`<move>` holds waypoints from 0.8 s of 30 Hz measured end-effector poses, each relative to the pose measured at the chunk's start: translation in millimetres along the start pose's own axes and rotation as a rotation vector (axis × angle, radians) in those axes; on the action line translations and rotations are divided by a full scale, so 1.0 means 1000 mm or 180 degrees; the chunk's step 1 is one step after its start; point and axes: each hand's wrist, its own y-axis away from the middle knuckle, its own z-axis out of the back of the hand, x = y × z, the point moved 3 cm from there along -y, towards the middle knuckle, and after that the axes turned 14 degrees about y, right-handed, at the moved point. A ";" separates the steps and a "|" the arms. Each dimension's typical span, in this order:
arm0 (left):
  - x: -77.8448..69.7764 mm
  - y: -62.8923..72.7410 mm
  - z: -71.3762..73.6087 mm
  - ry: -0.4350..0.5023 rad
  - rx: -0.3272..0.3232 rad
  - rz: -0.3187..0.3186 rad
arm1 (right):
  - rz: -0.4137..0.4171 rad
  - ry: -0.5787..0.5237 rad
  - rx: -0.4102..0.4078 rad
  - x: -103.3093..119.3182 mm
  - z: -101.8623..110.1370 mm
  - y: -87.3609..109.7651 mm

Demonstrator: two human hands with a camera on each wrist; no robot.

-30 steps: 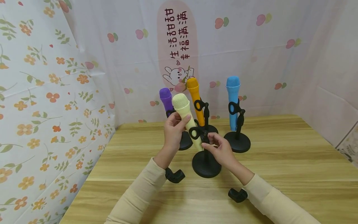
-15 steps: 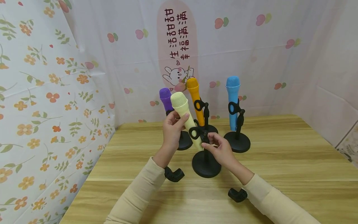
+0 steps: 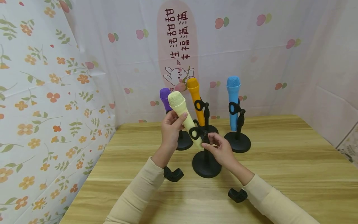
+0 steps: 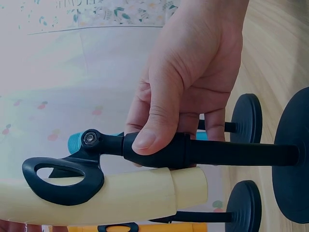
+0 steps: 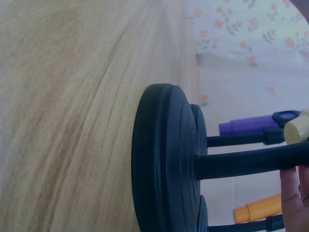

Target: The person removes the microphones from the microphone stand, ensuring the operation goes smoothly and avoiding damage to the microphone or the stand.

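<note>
My left hand [image 3: 170, 130] pinches a cream microphone [image 3: 183, 110] below its mesh head, thumb on the near side. The microphone leans to the left and passes through the black clip [image 4: 63, 181] of a tabletop stand [image 3: 206, 165]. Its tail end [image 4: 190, 188] sticks out below the clip, beside the stand's post. Thumb and fingers of my right hand [image 3: 221, 149] hold the post at its collar, just under the clip's joint. In the left wrist view the right thumb [image 4: 154, 130] lies along the collar. The round base [image 5: 164, 159] stands flat on the wooden table.
Behind stand three more microphones in black stands: purple [image 3: 165, 96] at left, orange [image 3: 195, 96] in the middle, blue [image 3: 233, 93] at right. A black angled piece [image 3: 174, 175] shows by the left cuff, another [image 3: 237, 195] by the right. Printed cloth [image 3: 134, 77] hangs behind the table.
My left hand has shifted a little left and up, tipping the cream microphone's head further left; its tail end has risen slightly. My right hand and the stand stay in place.
</note>
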 end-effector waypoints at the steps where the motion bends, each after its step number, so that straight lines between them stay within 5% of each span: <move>1: 0.000 0.000 0.000 0.0013 -0.0001 0.0001 | 0.0015 -0.0002 -0.0008 -0.001 0.000 0.000; 15: -0.003 0.001 0.006 0.0018 -0.0064 0.0044 | -0.0050 0.0008 0.0041 0.002 -0.001 0.000; 24: -0.004 0.002 0.007 0.0122 -0.0154 0.0035 | 0.0003 0.0109 0.0056 0.035 0.008 0.008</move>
